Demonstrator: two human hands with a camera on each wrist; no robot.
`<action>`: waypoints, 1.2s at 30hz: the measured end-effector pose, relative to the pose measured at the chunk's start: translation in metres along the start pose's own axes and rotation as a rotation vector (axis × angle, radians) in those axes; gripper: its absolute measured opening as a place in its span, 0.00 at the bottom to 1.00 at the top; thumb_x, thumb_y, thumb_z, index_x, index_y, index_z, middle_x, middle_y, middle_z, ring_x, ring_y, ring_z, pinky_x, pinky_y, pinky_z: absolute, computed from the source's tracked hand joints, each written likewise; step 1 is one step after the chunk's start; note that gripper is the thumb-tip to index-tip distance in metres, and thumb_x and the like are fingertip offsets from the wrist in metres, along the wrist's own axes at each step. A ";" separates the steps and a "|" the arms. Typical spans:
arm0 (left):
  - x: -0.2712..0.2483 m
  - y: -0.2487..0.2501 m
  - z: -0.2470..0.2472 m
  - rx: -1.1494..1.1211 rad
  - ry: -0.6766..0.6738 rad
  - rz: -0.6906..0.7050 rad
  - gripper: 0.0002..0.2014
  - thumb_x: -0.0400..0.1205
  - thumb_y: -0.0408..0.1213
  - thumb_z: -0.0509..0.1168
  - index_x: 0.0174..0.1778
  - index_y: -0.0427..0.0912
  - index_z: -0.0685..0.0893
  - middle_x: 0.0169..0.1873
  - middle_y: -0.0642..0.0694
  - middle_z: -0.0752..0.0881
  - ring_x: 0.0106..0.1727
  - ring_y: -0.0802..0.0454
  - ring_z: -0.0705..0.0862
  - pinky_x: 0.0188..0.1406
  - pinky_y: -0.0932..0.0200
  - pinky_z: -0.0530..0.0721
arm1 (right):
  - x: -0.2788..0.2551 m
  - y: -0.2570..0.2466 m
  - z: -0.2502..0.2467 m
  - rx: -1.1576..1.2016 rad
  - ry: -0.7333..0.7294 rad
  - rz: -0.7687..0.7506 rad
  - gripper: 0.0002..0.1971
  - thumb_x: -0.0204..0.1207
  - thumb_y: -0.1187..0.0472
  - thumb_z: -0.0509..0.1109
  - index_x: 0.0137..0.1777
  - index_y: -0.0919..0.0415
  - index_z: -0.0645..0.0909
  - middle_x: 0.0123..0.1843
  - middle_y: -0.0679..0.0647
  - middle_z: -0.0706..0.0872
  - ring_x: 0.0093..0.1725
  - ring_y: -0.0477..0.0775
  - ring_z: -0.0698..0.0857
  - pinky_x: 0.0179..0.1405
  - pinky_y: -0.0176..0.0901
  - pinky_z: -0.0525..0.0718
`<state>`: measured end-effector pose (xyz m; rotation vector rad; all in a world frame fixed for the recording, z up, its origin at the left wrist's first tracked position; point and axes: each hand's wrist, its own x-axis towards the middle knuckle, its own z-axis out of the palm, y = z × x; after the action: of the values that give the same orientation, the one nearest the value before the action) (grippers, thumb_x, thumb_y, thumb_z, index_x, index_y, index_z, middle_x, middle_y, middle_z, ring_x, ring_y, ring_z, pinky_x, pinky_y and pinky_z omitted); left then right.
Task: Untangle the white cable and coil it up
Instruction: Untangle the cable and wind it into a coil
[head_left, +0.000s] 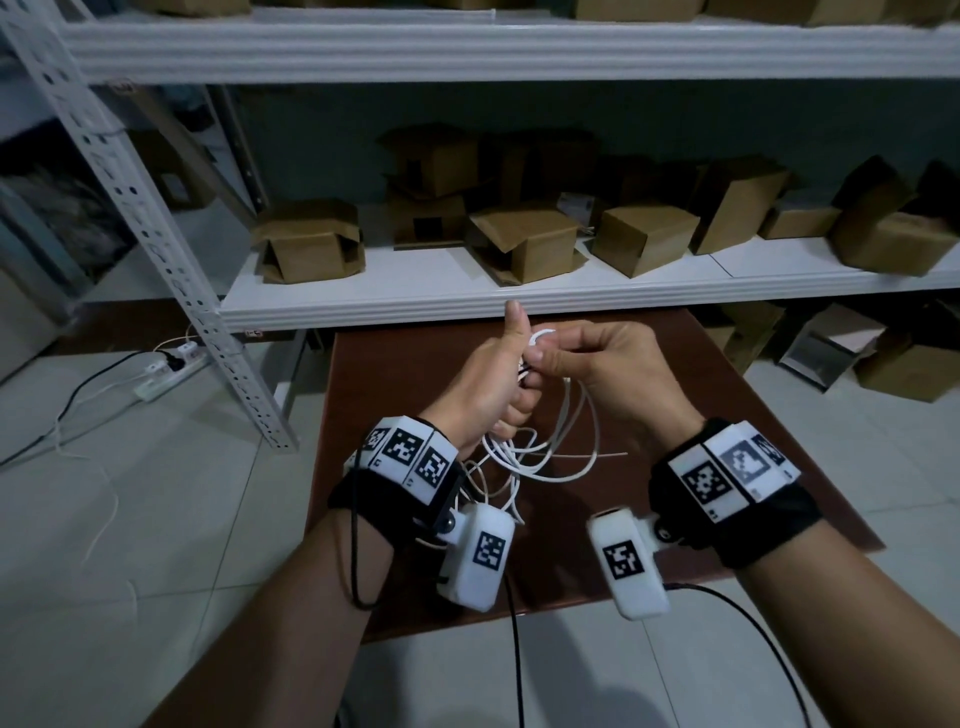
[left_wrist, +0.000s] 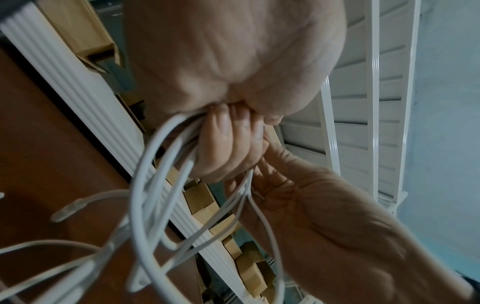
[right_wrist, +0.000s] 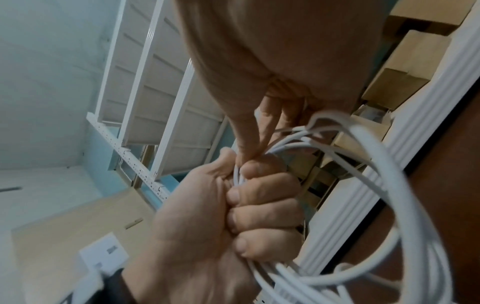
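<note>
The white cable (head_left: 545, 457) hangs in several loose loops over the brown table (head_left: 727, 467). My left hand (head_left: 511, 395) grips the gathered strands in a fist, thumb pointing up. My right hand (head_left: 537, 353) pinches a small loop of the cable at the top of that fist. In the left wrist view the curled fingers (left_wrist: 233, 133) clamp the cable (left_wrist: 140, 195), and one plug end sticks out on the left. From the right wrist view the left hand (right_wrist: 246, 216) closes around the strands while the right fingertips (right_wrist: 246, 144) press on them; the cable (right_wrist: 394, 174) loops away to the right.
A white metal shelf (head_left: 519, 306) with several open cardboard boxes (head_left: 311, 244) runs just behind the table. Its slanted perforated post (head_left: 171, 260) stands to the left. On the tiled floor at left lies a power strip (head_left: 171, 369) with cords. More boxes (head_left: 904, 369) sit on the floor at right.
</note>
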<state>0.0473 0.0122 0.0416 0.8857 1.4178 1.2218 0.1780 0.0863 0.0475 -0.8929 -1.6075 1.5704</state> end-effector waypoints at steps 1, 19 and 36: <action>0.001 0.000 -0.001 -0.001 0.006 0.005 0.35 0.87 0.75 0.40 0.34 0.46 0.68 0.20 0.51 0.62 0.18 0.58 0.55 0.18 0.68 0.53 | -0.001 -0.001 0.000 0.026 -0.008 0.012 0.11 0.71 0.72 0.84 0.51 0.78 0.91 0.48 0.68 0.94 0.42 0.52 0.92 0.49 0.37 0.89; 0.003 0.003 -0.016 -0.153 0.028 0.041 0.30 0.93 0.60 0.56 0.26 0.49 0.69 0.20 0.53 0.62 0.18 0.58 0.56 0.16 0.64 0.50 | -0.003 -0.016 -0.009 0.286 0.080 -0.089 0.05 0.76 0.74 0.76 0.50 0.67 0.88 0.47 0.55 0.89 0.41 0.44 0.88 0.47 0.33 0.85; 0.001 0.005 -0.003 -0.090 0.093 0.108 0.27 0.94 0.55 0.58 0.31 0.46 0.73 0.17 0.54 0.65 0.16 0.60 0.59 0.17 0.63 0.52 | -0.002 -0.004 -0.011 0.017 -0.247 0.104 0.20 0.70 0.64 0.84 0.59 0.73 0.87 0.47 0.61 0.90 0.46 0.56 0.89 0.48 0.40 0.89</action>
<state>0.0438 0.0140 0.0464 0.8618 1.3909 1.4131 0.1887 0.0906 0.0520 -0.8096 -1.7377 1.8224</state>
